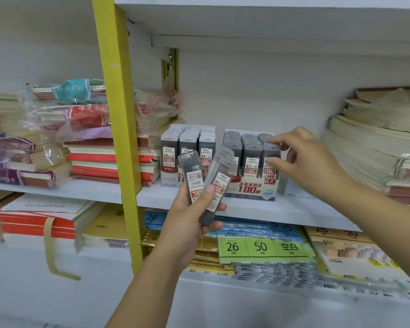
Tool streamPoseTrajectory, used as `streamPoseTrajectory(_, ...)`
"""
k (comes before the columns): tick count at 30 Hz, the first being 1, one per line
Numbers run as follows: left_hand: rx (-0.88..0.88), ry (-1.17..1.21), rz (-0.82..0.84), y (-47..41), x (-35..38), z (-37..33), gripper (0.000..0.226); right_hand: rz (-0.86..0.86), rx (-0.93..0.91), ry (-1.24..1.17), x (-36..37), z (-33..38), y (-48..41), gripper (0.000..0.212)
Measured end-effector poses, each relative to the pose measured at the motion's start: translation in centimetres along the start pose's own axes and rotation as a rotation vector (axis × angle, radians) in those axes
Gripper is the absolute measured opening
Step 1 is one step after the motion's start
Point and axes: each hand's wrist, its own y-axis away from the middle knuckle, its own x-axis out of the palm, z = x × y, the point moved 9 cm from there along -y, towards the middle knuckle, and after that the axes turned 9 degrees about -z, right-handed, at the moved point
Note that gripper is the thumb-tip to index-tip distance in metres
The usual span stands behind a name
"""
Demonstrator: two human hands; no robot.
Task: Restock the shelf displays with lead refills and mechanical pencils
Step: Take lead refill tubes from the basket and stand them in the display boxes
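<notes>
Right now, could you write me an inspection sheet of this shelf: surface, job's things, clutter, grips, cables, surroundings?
Surface: white shelf, carrying two display boxes side by side.
Job's things: 0.5 box and 0.7 box, both nearly full of refill packs.
Clutter: notebook stacks on the left, paper stacks on the right.
Grips: left hand grips the held packs; right hand pinches the front-right pack in the 0.7 box.
Cables: nothing seen.
Surroundings: yellow upright; paper packs on the lower shelf.

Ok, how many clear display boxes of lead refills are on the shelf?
2: clear 0.5 display box on the left, clear 0.7 display box right of it, at the right hand.
</notes>
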Motion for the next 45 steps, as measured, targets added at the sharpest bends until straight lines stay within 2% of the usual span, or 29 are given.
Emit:
streamPoseTrajectory(2, -0.008, 0.011, 0.016, 0.2, 0.4, 0.1, 0.04, -0.056, -0.003, 0.112, -0.5, 0.4, 0.8, 0.046)
streamPoseTrajectory(4, -0.017, 0.017, 0.029, 0.4, 0.8, 0.2, 0.034, -0.16, -0.033, 0.067, -1.8, 1.9, 1.8, 0.041)
streamPoseTrajectory(6, -0.021, 0.013, 0.045, 0.6, 1.2, 0.2, 0.032, -0.123, 0.017, -0.22, -1.6, 3.7, 3.1, 0.032)
streamPoseTrajectory(9, -0.015, -0.004, 0.075, 1.0, 1.7, 0.2, 0.027, 0.064, 0.24, -0.6, 1.0, 5.3, 4.7, 0.024)
streamPoseTrajectory(12, -0.015, -0.011, 0.083, 1.3, 1.9, 0.3, 0.031, 0.082, 0.394, -0.774, 2.1, 5.1, 5.0, 0.031)
streamPoseTrajectory(15, -0.027, -0.003, 0.098, 1.4, 2.1, 0.5, 0.034, 0.109, 0.456, -0.85, 2.5, 4.5, 5.0, 0.032)
streamPoseTrajectory(17, -0.036, 0.004, 0.095, 1.3, 1.9, 0.6, 0.034, 0.068, 0.458, -0.853, 1.5, 3.6, 4.5, 0.028)
streamPoseTrajectory(19, -0.03, -0.004, 0.095, 1.1, 1.6, 0.5, 0.039, -0.053, 0.417, -0.812, -1.1, 2.2, 3.2, 0.022)
streamPoseTrajectory(21, -0.017, -0.02, 0.109, 1.0, 1.5, 0.4, 0.045, -0.194, 0.288, -0.751, -4.5, 1.4, 1.4, 0.024)
streamPoseTrajectory(23, -0.011, -0.029, 0.115, 1.0, 1.5, 0.3, 0.044, -0.249, 0.13, -0.708, -6.9, 1.7, 0.0, 0.035)
streamPoseTrajectory(26, -0.009, -0.051, 0.12, 1.0, 1.4, 0.3, 0.033, -0.2, 0.041, -0.6, -6.7, 1.4, -1.3, 0.038)
streamPoseTrajectory(30, -0.018, -0.062, 0.123, 1.0, 1.6, 0.4, 0.025, -0.108, 0.057, -0.496, -4.2, 0.1, -1.6, 0.036)
streamPoseTrajectory(35, -0.026, -0.062, 0.114, 1.0, 1.6, 0.6, 0.026, -0.091, 0.015, -0.161, -1.6, 0.0, -0.5, 0.028)
streamPoseTrajectory(38, -0.026, -0.064, 0.113, 1.0, 1.6, 0.6, 0.028, -0.07, 0.038, -0.082, -0.6, -0.1, 0.3, 0.033)
streamPoseTrajectory(42, -0.023, -0.077, 0.121, 1.1, 1.7, 0.6, 0.028, -0.136, 0.049, -0.096, -1.6, 0.6, 1.3, 0.035)
streamPoseTrajectory(44, -0.019, -0.093, 0.124, 1.2, 1.8, 0.6, 0.032, -0.125, 0.056, -0.235, -1.7, 1.9, 2.2, 0.03)
streamPoseTrajectory(45, -0.013, -0.107, 0.128, 1.3, 1.8, 0.6, 0.033, -0.066, 0.076, -0.341, -1.1, 2.8, 2.7, 0.027)
